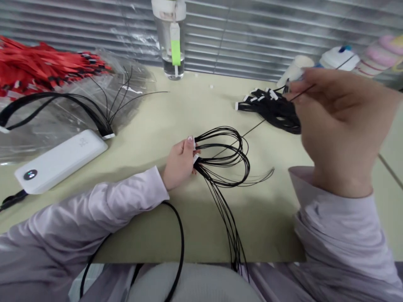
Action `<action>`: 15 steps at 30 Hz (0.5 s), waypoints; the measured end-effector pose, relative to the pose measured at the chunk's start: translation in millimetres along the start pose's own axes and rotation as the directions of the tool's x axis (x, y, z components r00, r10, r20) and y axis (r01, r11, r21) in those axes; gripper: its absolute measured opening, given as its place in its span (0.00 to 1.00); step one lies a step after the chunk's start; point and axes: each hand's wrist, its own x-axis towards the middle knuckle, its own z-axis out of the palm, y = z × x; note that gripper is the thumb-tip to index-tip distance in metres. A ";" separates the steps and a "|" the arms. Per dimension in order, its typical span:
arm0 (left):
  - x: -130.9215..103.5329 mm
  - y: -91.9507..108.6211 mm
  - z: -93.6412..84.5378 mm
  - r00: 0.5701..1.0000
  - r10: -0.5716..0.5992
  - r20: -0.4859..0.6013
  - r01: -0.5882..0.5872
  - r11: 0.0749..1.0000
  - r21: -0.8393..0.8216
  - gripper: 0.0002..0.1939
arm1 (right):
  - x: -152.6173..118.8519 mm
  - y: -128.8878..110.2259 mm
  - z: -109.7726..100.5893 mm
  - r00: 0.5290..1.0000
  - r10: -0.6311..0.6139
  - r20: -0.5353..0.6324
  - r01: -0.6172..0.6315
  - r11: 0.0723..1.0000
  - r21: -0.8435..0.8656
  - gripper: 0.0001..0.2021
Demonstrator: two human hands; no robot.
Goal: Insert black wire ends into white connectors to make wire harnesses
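Observation:
My left hand [180, 164] is closed on a black wire harness [244, 161], pinching it by its white connectors [196, 159]. Thin black wires loop out to the right of the fingers, and a loose bunch hangs over the table's front edge. Raised at the right, my right hand [340, 113] pinches a single thin black wire [254, 127]. That wire runs in a straight slant from the harness up to its fingers, which are slightly blurred. Behind the right hand lies a pile of black wire harnesses [277, 110] with white connectors, partly covered by the hand.
A white power bank [61, 161] lies at the left beside another black harness [78, 100] on clear plastic bags [126, 107]. Red cables [40, 65] are heaped behind. A water bottle [173, 46] and a white cup-like object [294, 69] stand by the blinds [245, 33].

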 end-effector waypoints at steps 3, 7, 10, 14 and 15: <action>-0.9 -0.2 0.1 0.999 0.006 0.033 -0.006 1.000 -0.001 0.21 | -1.9 -2.6 10.0 0.988 0.148 0.045 -0.153 0.880 0.449 0.11; -0.6 -0.8 0.2 0.999 0.000 0.045 0.001 1.000 -0.024 0.21 | -8.9 -2.3 28.8 0.897 0.166 0.410 -0.310 0.896 0.316 0.14; -1.1 0.5 -0.2 0.998 0.028 0.053 -0.027 0.999 -0.021 0.20 | -14.2 1.4 41.2 0.795 0.075 0.602 -0.158 0.984 0.087 0.07; -2.7 3.5 -0.5 0.999 0.011 0.048 -0.012 1.000 0.007 0.20 | -20.0 3.1 51.7 0.773 -0.072 0.630 0.136 0.989 -0.053 0.06; -3.0 4.1 -0.4 0.999 0.006 0.047 -0.006 1.000 0.008 0.20 | -20.9 2.6 53.0 0.758 -0.091 0.646 0.166 0.985 -0.056 0.07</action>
